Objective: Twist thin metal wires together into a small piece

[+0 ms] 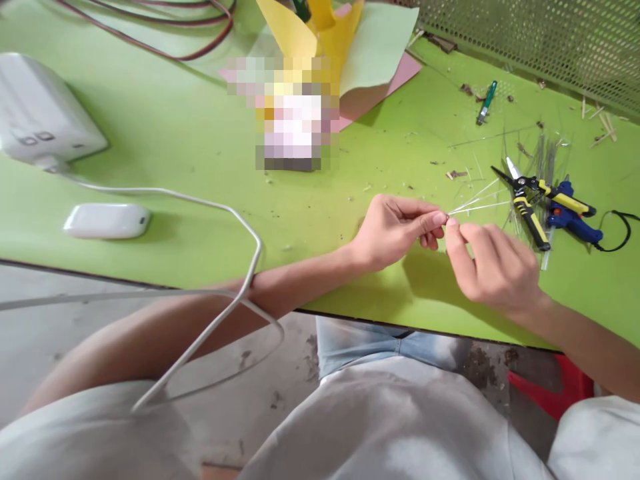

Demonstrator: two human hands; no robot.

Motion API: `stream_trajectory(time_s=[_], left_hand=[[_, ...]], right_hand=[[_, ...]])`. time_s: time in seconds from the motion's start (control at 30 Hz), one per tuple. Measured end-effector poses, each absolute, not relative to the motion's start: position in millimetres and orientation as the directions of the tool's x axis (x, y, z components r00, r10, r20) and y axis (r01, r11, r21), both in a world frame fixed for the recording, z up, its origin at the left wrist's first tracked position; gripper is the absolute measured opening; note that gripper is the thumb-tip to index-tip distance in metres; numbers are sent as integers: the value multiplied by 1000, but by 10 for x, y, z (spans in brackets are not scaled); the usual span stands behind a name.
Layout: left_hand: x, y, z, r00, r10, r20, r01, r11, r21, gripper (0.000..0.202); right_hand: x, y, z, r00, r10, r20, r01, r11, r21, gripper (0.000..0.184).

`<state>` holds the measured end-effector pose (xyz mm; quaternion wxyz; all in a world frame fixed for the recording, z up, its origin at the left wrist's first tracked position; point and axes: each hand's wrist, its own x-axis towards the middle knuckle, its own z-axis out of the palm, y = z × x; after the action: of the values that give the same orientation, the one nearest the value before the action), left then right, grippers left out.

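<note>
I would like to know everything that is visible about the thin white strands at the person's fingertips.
The white strands are slender and look nearly straight; their material cannot be told. They gather at one end and fan out rightward, with their far ends spread above the green tabletop. The left hand pinches the gathered end between thumb and finger. The fingertips of the right hand meet it there; whether they grip too is unclear.

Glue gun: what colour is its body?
Blue: the glue gun shows best in the head view.
</note>
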<state>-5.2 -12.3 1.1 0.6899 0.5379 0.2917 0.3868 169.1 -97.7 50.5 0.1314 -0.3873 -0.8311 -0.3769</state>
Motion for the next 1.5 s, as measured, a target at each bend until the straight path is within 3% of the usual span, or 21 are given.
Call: stream_trajectory(time_s=[0.17, 0.3, 0.4, 0.5, 0.63, 0.8, 0.9, 1.0, 1.23, 1.33, 1.5], left_hand=[[-58, -141, 17, 525, 851, 19, 41, -48, 998, 28], [-88, -180, 119, 622, 781, 48, 211, -227, 951, 25], [-112, -220, 187, 713, 689, 127, 272, -439, 856, 24], [-127, -264, 187, 774, 608, 179, 277, -579, 767, 25], [-150, -316, 119, 819, 518, 246, 208, -668, 714, 32], [-202, -349, 90, 830, 380, 407, -13, -718, 696, 30], [-213, -355, 105, 794, 370, 482, -105, -699, 708, 24], [-208, -360, 105, 760, 376, 531, -170, -673, 720, 20], [-224, -369, 80, 634, 445, 632, -161, -723, 671, 20], [-233, -379, 68, 564, 461, 685, -133, -768, 627, 23], [-233, -377, 49, 463, 519, 718, 37, -821, 570, 24]], right_hand=[[1582, -1072, 681, -727, 611, 313, 616, 380, 690, 22], [1585, -1129, 896, -731, 651, 205, 607, 484, 630, 32], [1630, -1131, 1005, -736, 662, 140, 623, 583, 521, 27], [1720, -1095, 1014, -724, 684, 86, 666, 661, 344, 25], [1881, -980, 962, -633, 774, -22, 773, 630, -75, 19], [2041, -732, 896, -486, 829, -277, 774, 261, -577, 9], [2093, -607, 807, -505, 782, -366, 651, 66, -756, 7], [2113, -560, 701, -561, 740, -371, 473, -81, -878, 9], [2068, -571, 467, -554, 774, -306, 51, -335, -941, 36], [2039, -566, 410, -546, 763, -345, -49, -440, -897, 43], [1984, -590, 444, -438, 817, -375, -141, -474, -869, 45]])
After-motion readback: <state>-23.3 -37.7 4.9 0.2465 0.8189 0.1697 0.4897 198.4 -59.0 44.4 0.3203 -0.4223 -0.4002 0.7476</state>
